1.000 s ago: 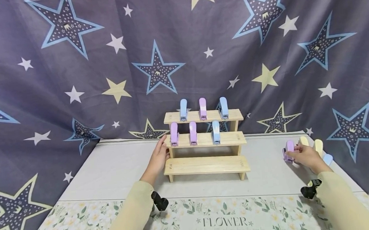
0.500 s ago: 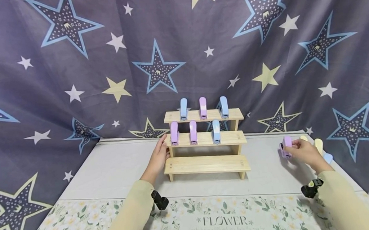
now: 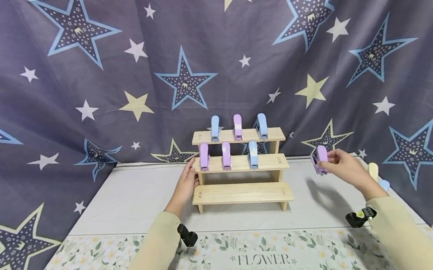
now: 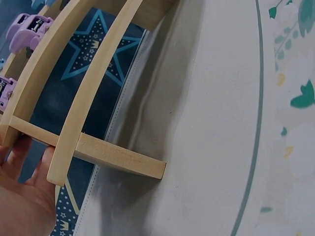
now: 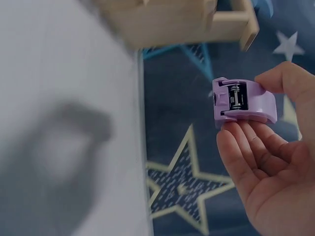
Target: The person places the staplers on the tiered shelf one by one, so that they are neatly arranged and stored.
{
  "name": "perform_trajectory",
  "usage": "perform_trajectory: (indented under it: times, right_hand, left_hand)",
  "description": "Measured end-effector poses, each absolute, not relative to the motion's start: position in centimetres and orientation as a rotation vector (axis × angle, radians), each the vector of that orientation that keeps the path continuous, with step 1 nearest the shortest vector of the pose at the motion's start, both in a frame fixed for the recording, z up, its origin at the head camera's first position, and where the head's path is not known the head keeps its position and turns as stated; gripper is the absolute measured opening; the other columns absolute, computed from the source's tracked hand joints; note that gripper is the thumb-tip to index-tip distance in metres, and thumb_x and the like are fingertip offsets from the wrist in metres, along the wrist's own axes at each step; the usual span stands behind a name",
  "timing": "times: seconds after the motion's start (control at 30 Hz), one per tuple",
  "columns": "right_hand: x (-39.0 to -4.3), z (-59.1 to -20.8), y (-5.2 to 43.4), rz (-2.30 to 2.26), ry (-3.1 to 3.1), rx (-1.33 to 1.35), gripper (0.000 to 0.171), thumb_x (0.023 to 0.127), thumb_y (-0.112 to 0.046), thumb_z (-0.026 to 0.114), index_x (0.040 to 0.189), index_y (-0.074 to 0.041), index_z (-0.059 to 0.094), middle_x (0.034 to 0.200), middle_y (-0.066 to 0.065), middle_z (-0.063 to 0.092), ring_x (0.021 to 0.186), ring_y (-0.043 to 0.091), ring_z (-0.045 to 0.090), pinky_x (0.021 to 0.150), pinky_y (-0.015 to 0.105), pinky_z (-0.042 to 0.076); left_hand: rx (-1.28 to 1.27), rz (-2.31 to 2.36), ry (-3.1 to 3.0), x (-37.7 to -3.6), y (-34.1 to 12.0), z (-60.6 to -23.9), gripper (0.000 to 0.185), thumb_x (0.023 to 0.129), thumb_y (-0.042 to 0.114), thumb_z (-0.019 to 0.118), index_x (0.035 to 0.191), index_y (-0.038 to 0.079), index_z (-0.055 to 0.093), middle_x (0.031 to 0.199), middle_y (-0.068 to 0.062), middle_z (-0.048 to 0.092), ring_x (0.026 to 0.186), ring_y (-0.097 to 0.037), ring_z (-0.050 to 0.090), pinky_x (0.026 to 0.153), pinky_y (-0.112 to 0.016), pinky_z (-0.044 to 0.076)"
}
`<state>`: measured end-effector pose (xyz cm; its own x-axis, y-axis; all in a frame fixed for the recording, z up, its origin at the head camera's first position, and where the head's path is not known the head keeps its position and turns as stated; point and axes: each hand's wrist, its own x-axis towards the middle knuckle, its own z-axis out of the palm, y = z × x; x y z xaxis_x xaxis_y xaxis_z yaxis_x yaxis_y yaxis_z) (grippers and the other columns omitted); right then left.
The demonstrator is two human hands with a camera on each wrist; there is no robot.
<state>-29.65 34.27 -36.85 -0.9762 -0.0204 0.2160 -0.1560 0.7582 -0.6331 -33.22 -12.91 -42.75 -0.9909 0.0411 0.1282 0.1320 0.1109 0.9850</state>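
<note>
From my remote seat I judged the work to be at its carrying step: the right hand [image 3: 346,168] pinched a purple stapler [image 3: 320,160] between thumb and fingertips [image 5: 244,135] and held it in the air above the counter [image 3: 130,201], at about three o'clock from the wooden rack [image 3: 244,192] and clear of it. The left hand [image 3: 187,186] lay with straight fingers flat against the rack's left end at nine o'clock, its grip wide and holding nothing, seemingly steadying the frame; the left wrist view showed its fingers [image 4: 22,162] touching the end post. The top step carried a blue, a purple and a blue stapler, with the purple one [image 3: 237,127] in the middle, and the middle step carried two purple ones and a blue stapler [image 3: 253,154] toward the right. The bottom step [image 3: 243,189] was bare. At four o'clock from the rack, behind the right wrist, a yellow stapler [image 3: 373,170] and a pale blue stapler [image 3: 384,185] lay on the counter. As I read it, the next move called for swinging the held stapler leftward and down to the bottom step, setting it upright in line with the others, while the left hand kept the rack from sliding.
</note>
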Motion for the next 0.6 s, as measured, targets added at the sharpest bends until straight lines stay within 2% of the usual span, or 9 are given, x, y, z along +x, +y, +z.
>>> perform_trajectory:
  times: [0.3, 0.6]
  right_hand:
    - [-29.3, -34.4, 30.7, 1.084, -2.713, 0.226, 0.046, 0.094, -0.029, 0.070, 0.120, 0.006, 0.057, 0.108, 0.020, 0.066, 0.092, 0.022, 0.061, 0.069, 0.024, 0.052]
    - [-29.9, -34.1, 28.0, 1.158, -2.669, 0.308, 0.044, 0.092, -0.026, 0.072, 0.119, 0.006, 0.058, 0.107, 0.019, 0.067, 0.093, 0.022, 0.063, 0.070, 0.021, 0.053]
  left_hand:
    - [-0.199, -2.035, -2.279, -33.2, -12.9, -42.8, 0.049, 0.111, 0.019, 0.025, 0.160, 0.012, 0.023, 0.159, -0.026, 0.025, 0.139, -0.046, 0.036, 0.114, -0.053, 0.036]
    - [-0.204, -2.045, -2.273, -33.3, -12.9, -43.0, 0.050, 0.111, 0.020, 0.025, 0.160, 0.012, 0.023, 0.159, -0.026, 0.026, 0.139, -0.045, 0.037, 0.115, -0.053, 0.034]
